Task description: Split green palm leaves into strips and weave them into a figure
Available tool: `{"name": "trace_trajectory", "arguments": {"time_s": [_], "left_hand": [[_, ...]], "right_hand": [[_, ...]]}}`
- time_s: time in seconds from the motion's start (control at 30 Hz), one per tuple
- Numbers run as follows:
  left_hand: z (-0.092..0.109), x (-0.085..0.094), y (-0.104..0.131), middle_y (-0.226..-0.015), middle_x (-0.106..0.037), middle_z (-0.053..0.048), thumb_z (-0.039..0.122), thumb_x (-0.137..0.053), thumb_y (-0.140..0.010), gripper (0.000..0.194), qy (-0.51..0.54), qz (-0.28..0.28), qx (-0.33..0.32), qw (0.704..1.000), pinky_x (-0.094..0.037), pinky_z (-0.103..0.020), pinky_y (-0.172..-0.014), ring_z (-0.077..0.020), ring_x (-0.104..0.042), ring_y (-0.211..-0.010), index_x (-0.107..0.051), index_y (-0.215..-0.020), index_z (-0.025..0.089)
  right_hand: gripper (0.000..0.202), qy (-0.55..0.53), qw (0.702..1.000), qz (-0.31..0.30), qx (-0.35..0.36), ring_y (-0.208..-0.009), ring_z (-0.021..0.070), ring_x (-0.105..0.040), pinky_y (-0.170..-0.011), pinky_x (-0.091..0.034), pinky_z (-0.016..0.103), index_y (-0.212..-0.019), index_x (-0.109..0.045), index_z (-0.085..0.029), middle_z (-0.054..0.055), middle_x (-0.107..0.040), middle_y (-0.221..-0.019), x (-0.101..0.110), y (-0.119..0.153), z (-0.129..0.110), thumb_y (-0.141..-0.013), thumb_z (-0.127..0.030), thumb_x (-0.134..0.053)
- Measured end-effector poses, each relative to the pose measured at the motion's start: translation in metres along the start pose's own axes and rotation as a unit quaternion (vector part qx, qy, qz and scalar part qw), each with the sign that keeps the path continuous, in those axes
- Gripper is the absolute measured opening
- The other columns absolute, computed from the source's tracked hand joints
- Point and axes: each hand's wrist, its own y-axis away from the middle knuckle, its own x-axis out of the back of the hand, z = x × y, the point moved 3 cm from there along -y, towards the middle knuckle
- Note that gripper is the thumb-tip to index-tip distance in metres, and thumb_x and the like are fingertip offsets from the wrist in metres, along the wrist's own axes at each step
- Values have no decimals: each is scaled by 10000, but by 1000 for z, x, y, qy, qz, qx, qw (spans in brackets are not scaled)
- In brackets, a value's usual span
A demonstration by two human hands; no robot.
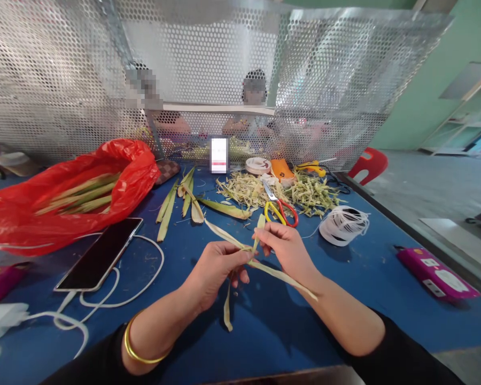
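Pale dried leaf strips (pixel 282 275) cross one another between my two hands above the blue table. At the crossing, my left hand (pixel 220 262) pinches them between thumb and fingers, and one strip end hangs below it. My right hand (pixel 278 240) grips a greener upright leaf strip (pixel 260 227) close to the same crossing. Just beyond the right hand lie scissors (pixel 278 206) with one yellow and one red handle. Several loose green leaf pieces (pixel 168 208) rest on the table ahead of my left hand.
A red plastic bag (pixel 140 160) of long leaves stands left, near a tablet (pixel 100 256) with white cables. Leaf scraps (pixel 312 192) lie behind the scissors. A white cord spool (pixel 342 227) and purple packet (pixel 436 272) are right. Perforated sheeting (pixel 208 53) hangs behind; people sit beyond it.
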Motion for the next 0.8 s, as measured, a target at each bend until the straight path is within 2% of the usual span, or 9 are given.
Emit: {"name": "trace_trajectory", "arguments": {"time_s": [0.17, 0.43, 0.63, 0.7, 0.8], "left_hand": [[2, -2, 0, -716, -721, -82, 288, -710, -670, 213, 18, -8, 10, 1000, -275, -166, -360, -44, -470, -385, -739, -779, 107], [1, 1, -1, -716, -718, -87, 271, -694, -684, 182, 28, -18, 24, 999, -331, -164, -370, -63, -505, -423, -719, -735, 98], [2, -1, 1, -646, -703, -74, 243, -699, -687, 149, 52, -33, 35, 997, -384, -171, -394, -76, -534, -434, -700, -666, 96], [3, 1, 0, -649, -706, -73, 226, -700, -696, 134, 73, -17, 35, 997, -406, -168, -416, -75, -548, -446, -703, -677, 93], [3, 10, -3, -730, -731, -78, 219, -714, -703, 129, 140, 64, 12, 988, -468, -179, -506, -99, -621, -547, -717, -772, 110]], "right_hand": [[286, -48, 996, 81, 7, -438, 72, -392, -456, -303, 229, -535, -575, -165, -41, -515, -513, 4, -5, 5, -716, -356, -685], [289, -41, 989, 135, 42, -433, 79, -406, -468, -322, 239, -525, -558, -178, -49, -505, -485, 5, -3, 5, -729, -351, -668], [295, -33, 990, 132, 38, -446, 82, -412, -468, -335, 235, -534, -557, -175, -38, -499, -509, 6, -5, 6, -732, -365, -665], [280, -35, 992, 122, 19, -466, 87, -434, -473, -350, 233, -578, -589, -169, -23, -528, -555, 6, -8, 8, -730, -393, -659], [251, -22, 993, 110, -34, -483, 110, -471, -480, -369, 240, -716, -645, -166, -18, -547, -567, 6, -8, 11, -720, -417, -651]]}}
